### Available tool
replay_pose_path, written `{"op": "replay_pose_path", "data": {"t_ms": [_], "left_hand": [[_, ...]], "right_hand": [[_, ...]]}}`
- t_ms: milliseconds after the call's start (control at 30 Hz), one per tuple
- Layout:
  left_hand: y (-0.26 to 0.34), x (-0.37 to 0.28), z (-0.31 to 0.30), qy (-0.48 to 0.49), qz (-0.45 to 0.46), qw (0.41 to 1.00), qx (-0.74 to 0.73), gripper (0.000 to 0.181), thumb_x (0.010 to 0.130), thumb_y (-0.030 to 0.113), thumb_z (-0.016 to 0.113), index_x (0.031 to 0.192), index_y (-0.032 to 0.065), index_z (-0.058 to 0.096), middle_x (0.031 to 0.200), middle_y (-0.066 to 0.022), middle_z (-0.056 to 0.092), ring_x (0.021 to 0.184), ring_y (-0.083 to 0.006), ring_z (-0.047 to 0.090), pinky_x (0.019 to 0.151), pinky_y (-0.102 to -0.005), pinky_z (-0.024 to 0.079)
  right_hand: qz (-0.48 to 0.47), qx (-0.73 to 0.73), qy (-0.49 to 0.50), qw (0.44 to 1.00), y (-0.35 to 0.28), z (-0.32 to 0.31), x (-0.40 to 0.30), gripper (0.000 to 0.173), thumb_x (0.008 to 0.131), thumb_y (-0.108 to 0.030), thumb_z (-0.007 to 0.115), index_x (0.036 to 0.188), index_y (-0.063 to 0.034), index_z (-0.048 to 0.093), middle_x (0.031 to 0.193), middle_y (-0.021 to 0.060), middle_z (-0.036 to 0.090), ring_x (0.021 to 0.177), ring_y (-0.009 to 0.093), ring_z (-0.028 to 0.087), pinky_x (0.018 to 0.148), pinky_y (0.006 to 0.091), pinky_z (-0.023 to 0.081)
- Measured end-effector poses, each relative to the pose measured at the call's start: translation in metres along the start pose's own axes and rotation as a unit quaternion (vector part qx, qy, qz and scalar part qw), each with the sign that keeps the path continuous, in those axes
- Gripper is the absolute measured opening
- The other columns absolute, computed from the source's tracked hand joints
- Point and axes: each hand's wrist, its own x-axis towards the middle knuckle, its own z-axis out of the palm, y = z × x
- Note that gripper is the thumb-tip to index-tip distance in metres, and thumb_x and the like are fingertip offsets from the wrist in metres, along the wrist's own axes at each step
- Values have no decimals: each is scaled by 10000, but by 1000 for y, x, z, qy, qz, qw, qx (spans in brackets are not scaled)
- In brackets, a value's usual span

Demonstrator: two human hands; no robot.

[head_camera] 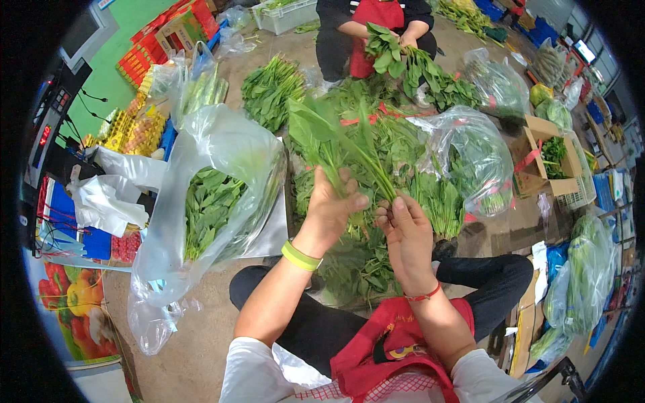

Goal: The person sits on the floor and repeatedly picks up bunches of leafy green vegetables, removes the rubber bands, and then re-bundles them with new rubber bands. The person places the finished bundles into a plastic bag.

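Observation:
My left hand [330, 206], with a yellow-green band at its wrist, holds some leafy green stems [313, 136], blurred by motion. Close to its right, my right hand [405, 221] grips the lower ends of more green stems [375, 169] between thumb and fingers; their leafy tops lean up and left. Below both hands lies a broad heap of loose leafy greens [360, 267]. An open clear plastic bag [211, 131] with leafy greens [211, 206] inside lies at the left. Upright bunched greens [441, 201] stand right of my right hand.
Across the heap sits a person [375, 15] in a red apron, holding leafy greens. Filled plastic bags [489, 146] and a cardboard box [564, 186] of greens lie at the right. A digital scale display [44, 136] and egg trays [133, 131] stand at the left.

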Motion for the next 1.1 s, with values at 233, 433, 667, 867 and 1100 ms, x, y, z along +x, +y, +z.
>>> {"op": "replay_pose_path", "data": {"t_ms": [233, 433, 667, 867, 1100], "left_hand": [[10, 1, -8, 42, -76, 993, -78, 668, 899, 29, 681, 1500, 186, 434, 974, 57, 509, 741, -37, 425, 607, -193, 344], [5, 4, -11, 73, -89, 988, -100, 579, 996, 143, 655, 1517, 173, 403, 1157, -10, 589, 891, -89, 546, 649, -203, 439], [7, 0, 11, -54, -39, 994, -86, 787, 894, 92, 744, 1558, 168, 327, 1573, -127, 389, 1421, -318, 439, 1163, -510, 416], [7, -6, 2, -46, -67, 996, -25, 784, 932, 91, 702, 1597, 166, 295, 1491, -104, 488, 1225, -238, 577, 988, -374, 509], [18, -13, 4, -15, -79, 996, 42, 618, 965, 120, 686, 1518, 90, 412, 1058, -30, 629, 700, -75, 532, 608, -239, 429]], "right_hand": [[22, 78, -34, 996, -15, 1, -12, 301, 1047, -141, 582, 1318, -10, 594, 1119, 52, 673, 997, 147, 637, 907, 309, 520], [4, 127, -38, 991, -34, 1, -22, 285, 1036, -135, 602, 1298, -23, 600, 1107, 94, 677, 950, 169, 656, 861, 292, 553], [-189, -273, 32, 943, -3, 0, -16, 247, 979, -83, 687, 1209, 1, 659, 1011, 63, 687, 878, 133, 647, 829, 280, 527], [-350, -506, -104, 781, 15, -5, -33, 266, 896, -24, 733, 1152, 17, 671, 988, 129, 660, 860, 222, 647, 762, 319, 522], [-269, -486, -124, 822, 4, -15, -31, 275, 1015, -171, 614, 1215, 17, 628, 1107, 129, 654, 1000, 214, 629, 876, 348, 505]]}}
